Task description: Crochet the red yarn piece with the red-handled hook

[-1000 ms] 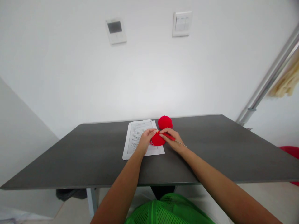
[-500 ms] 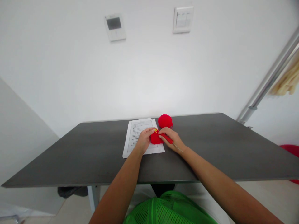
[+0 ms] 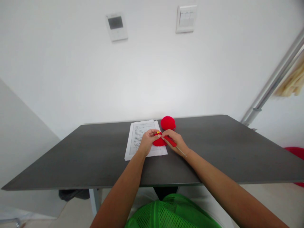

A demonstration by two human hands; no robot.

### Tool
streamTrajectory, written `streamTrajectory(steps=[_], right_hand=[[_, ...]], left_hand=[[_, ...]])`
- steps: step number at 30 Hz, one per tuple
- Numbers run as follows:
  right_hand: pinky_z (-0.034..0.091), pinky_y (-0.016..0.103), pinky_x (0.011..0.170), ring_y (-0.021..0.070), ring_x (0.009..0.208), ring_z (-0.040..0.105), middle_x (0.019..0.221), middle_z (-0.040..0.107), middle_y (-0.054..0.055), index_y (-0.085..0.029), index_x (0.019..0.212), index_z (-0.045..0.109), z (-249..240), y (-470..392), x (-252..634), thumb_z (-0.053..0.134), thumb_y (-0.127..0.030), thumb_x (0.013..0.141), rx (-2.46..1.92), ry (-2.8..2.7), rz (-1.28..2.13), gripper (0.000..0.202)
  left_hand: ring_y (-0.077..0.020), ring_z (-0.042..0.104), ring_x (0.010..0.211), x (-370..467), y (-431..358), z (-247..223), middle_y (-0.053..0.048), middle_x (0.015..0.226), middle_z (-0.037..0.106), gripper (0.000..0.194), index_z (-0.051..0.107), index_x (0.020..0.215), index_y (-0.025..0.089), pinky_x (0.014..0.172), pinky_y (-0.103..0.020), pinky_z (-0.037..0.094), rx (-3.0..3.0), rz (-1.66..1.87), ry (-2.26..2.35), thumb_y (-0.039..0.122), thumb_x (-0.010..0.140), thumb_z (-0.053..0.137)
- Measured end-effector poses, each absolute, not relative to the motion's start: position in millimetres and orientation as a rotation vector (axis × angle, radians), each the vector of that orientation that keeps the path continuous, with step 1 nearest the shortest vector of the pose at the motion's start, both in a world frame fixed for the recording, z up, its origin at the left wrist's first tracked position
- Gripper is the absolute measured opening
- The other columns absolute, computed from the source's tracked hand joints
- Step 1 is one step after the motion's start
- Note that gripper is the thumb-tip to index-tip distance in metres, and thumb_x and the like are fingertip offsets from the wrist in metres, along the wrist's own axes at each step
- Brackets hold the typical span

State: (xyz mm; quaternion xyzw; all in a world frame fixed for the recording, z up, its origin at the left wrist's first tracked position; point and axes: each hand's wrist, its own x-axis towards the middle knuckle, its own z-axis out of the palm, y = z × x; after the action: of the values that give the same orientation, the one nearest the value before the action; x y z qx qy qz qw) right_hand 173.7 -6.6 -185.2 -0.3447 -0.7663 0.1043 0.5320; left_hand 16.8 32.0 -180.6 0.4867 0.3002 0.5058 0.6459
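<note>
Between my hands is a piece of red crochet work [image 3: 159,142], held over a printed sheet. My left hand [image 3: 148,141] is closed on its left edge, with the thumb laid across the top. A small yellow stitch marker [image 3: 158,132] shows at its upper edge. My right hand [image 3: 174,139] grips a crochet hook [image 3: 171,141] with a red handle; a thin metal shaft sticks out behind toward the wrist. The hook's working tip meets the crochet work by my left thumb, too small to make out. Just behind my right hand sits a ball of red yarn [image 3: 168,123].
White printed paper [image 3: 129,151] lies under the work on the dark grey table [image 3: 99,158]. A white wall stands behind, bearing a panel with a screen [image 3: 117,27] and a switch plate [image 3: 186,19]. Something red [image 3: 295,152] is beyond the table's right edge.
My left thumb has come over the top of the crochet work, which now tilts flatter and shows less of its face. The right hand with the hook has barely moved.
</note>
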Motion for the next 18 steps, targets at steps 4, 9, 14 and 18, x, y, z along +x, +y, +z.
streamTrajectory(steps=[4,9,14,18], right_hand=[[0.049,0.029,0.071,0.0164,0.075,0.061,0.083,0.064,0.005,-0.023,0.087,0.061,-186.1,-6.9,174.2,0.051,-0.030,0.088,-0.842,-1.840,0.256,0.013],[0.048,0.028,0.070,0.0163,0.074,0.061,0.082,0.064,0.005,-0.022,0.085,0.060,-183.4,-8.3,173.8,0.052,-0.028,0.088,-0.843,-1.833,0.273,0.011],[0.048,0.028,0.070,0.0165,0.074,0.060,0.083,0.063,0.005,-0.022,0.086,0.060,-183.0,-8.2,172.9,0.051,-0.029,0.088,-0.868,-1.809,0.299,0.011],[0.046,0.027,0.064,0.0152,0.067,0.057,0.078,0.061,0.003,-0.021,0.085,0.059,-182.0,-9.9,172.4,0.053,-0.031,0.086,-0.923,-1.795,0.345,0.011]], left_hand=[[-0.0121,0.059,0.068,19.0,33.7,-185.0,-0.001,0.073,0.066,0.030,0.063,0.077,0.015,0.070,-0.026,0.045,1.176,1.213,0.724,0.022,0.052,0.079],[-0.0118,0.059,0.069,20.7,33.2,-186.6,0.000,0.073,0.066,0.030,0.062,0.078,0.015,0.070,-0.025,0.045,1.165,1.237,0.713,0.022,0.053,0.078],[-0.0127,0.060,0.066,21.9,31.7,-186.6,0.000,0.074,0.066,0.034,0.059,0.081,0.016,0.069,-0.027,0.046,1.134,1.212,0.691,0.027,0.055,0.078],[-0.0127,0.060,0.064,20.6,32.0,-186.1,0.000,0.073,0.066,0.036,0.058,0.081,0.016,0.067,-0.027,0.046,1.135,1.193,0.702,0.027,0.054,0.079]])
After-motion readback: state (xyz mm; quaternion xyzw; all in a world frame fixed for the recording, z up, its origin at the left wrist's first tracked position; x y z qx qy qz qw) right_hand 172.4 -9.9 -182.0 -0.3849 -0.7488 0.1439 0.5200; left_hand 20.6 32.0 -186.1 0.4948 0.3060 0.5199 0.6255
